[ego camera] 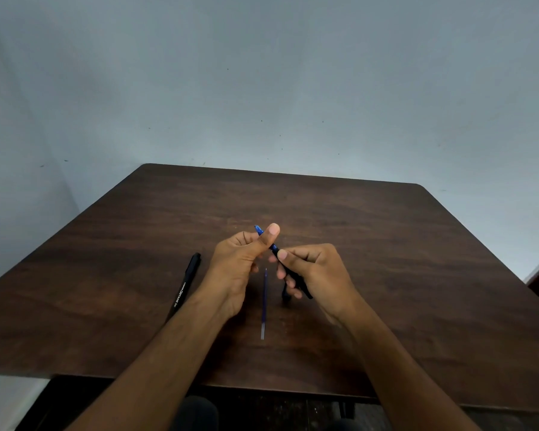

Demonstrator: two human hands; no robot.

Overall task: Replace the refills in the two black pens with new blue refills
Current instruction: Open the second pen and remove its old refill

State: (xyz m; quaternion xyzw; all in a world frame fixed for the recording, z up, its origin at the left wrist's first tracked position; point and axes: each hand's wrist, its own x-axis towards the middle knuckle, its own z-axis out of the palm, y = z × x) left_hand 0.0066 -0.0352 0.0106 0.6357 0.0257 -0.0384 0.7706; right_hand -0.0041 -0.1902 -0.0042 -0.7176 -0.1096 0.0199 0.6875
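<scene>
At left of centre, a black pen (185, 287) lay on the dark wooden table (386, 244), its long axis running from lower left to upper right; white barrel lettering appeared to read "OCTANE". Just right of it, the left hand (240, 269) pinched the blue tip end (259, 230) of a second pen between thumb and curled fingers. Below the hands, a loose blue refill (264, 303) lay nearly vertical in the frame, apart from both hands. The right hand (315, 272) gripped that pen's black barrel (302, 287), which slanted from upper left to lower right. The two parts probably needed turning or pulling along this axis.
</scene>
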